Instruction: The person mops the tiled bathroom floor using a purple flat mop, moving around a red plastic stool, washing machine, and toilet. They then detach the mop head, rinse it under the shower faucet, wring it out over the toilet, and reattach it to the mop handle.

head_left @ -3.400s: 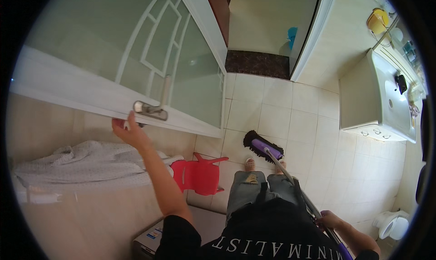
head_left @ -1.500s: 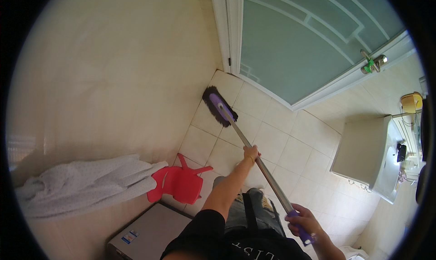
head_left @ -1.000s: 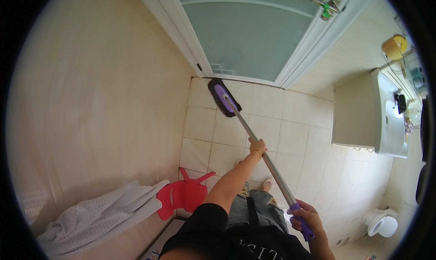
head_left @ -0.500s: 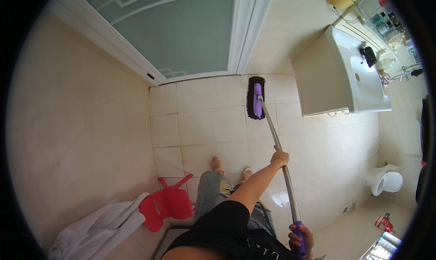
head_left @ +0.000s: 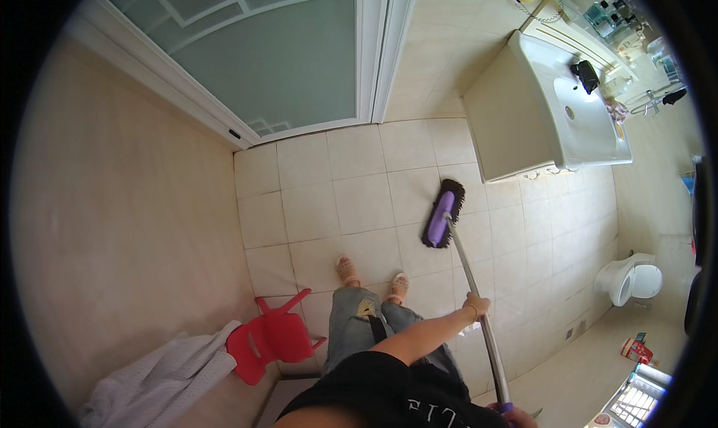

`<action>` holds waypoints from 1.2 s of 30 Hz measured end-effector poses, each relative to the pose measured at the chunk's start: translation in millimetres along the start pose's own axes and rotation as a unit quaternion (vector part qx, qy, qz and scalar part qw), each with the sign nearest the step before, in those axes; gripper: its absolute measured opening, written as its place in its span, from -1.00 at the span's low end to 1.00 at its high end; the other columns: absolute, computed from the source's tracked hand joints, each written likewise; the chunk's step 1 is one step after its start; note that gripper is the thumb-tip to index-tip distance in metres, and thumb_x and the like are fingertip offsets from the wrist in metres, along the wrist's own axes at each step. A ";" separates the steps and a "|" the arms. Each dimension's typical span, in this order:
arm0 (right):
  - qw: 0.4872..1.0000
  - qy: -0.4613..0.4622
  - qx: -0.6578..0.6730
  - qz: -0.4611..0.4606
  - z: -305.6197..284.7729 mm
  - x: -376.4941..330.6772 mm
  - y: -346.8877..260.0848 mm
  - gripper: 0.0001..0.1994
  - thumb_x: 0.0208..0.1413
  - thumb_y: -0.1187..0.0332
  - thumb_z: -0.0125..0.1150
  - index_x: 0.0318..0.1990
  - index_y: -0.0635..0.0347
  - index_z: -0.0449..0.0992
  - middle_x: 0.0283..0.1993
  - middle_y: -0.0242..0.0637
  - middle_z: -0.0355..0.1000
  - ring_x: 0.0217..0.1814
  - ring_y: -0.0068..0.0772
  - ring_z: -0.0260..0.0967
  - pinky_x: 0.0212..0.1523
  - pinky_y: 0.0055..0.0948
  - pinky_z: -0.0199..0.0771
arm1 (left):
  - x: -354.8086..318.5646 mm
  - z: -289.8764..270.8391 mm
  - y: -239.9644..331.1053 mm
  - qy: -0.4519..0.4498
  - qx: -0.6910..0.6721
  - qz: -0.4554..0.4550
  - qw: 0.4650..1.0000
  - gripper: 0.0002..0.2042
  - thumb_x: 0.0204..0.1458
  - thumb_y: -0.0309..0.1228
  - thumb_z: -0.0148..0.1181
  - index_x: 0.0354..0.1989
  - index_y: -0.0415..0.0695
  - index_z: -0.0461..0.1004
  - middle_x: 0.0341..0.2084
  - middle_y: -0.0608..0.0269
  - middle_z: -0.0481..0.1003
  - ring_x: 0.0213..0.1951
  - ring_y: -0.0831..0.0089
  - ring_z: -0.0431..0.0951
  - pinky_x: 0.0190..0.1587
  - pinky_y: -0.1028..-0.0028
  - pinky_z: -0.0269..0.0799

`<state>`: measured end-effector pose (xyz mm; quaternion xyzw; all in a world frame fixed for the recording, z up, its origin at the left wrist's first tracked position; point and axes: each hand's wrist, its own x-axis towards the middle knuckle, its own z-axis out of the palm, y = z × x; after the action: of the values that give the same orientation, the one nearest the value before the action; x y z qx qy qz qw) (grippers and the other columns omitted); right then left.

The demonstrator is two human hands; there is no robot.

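A floor mop with a purple head and dark brown fringed pad (head_left: 443,214) lies on the beige tiles ahead of my feet, its head angled. From it a silver pole (head_left: 490,346) slopes back toward me on the right. Partway down the pole, my left hand (head_left: 477,305) is wrapped round it. At the near end, my right hand (head_left: 517,417) grips the purple handle (head_left: 506,408); the frame's lower edge cuts off part of this hand.
A white sink cabinet (head_left: 516,114) stands to the right of the mop, with a toilet (head_left: 624,280) farther right. A red chair (head_left: 271,343) draped with pale cloth (head_left: 161,376) is on my left. A frosted sliding door (head_left: 277,62) closes off the far side.
The mop head has come nearer to me and slightly right, turning at an angle. Both hands have shifted: the left lower and right, the right toward the lower edge.
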<state>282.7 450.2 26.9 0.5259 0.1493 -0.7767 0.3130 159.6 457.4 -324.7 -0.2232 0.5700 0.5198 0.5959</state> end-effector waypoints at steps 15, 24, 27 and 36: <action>0.946 -0.195 0.023 0.257 145.4 202.9 -27.6 -0.72 -0.08 0.48 -0.08 -0.14 0.20 0.21 -0.65 -0.41 0.08 -0.77 -0.68 0.01 -0.85 -0.71 0.06 | 11.6 -405.0 5.2 0.286 -0.086 0.121 0.947 -0.83 -0.21 -0.38 -0.02 -0.62 -0.25 0.37 -0.71 0.16 0.35 -0.67 0.28 0.37 -0.64 0.29 0.31; 0.908 -0.108 -0.389 0.113 141.1 216.7 -23.0 -0.74 -0.07 0.39 0.04 -0.19 0.26 0.26 -0.64 -0.43 0.17 -0.72 -0.68 0.10 -0.77 -0.72 0.12 | 11.3 -447.0 -82.0 0.414 -0.120 0.028 0.902 -0.50 -0.24 -0.43 0.00 -0.13 -0.54 0.10 -0.30 -0.30 0.35 -0.27 0.02 0.43 -0.27 0.36 0.36; 0.899 -0.096 -0.415 0.105 119.8 180.3 -34.5 -0.75 -0.07 0.39 0.06 -0.21 0.26 0.27 -0.66 -0.45 0.19 -0.73 -0.69 0.12 -0.77 -0.72 0.13 | 27.7 -406.4 -100.8 0.388 0.036 -0.005 0.921 -0.40 -0.22 -0.38 -0.01 -0.05 -0.55 -0.04 -0.22 -0.32 0.30 -0.21 0.05 0.40 -0.16 0.37 0.31; 0.964 0.048 -0.262 0.014 29.8 43.7 -17.9 -0.81 -0.11 0.46 0.06 -0.29 0.20 0.27 -0.70 -0.41 0.16 -0.79 -0.67 0.07 -0.76 -0.66 0.13 | 22.3 -200.3 -66.9 0.206 0.286 0.142 0.925 -0.77 -0.21 -0.42 -0.03 -0.46 -0.39 0.24 -0.58 -0.02 0.40 -0.46 0.20 0.46 -0.55 0.30 0.36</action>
<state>238.6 432.7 -2.6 0.4642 0.3547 -0.6797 0.4435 124.3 269.5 -417.1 -0.0625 0.8301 0.3567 0.4240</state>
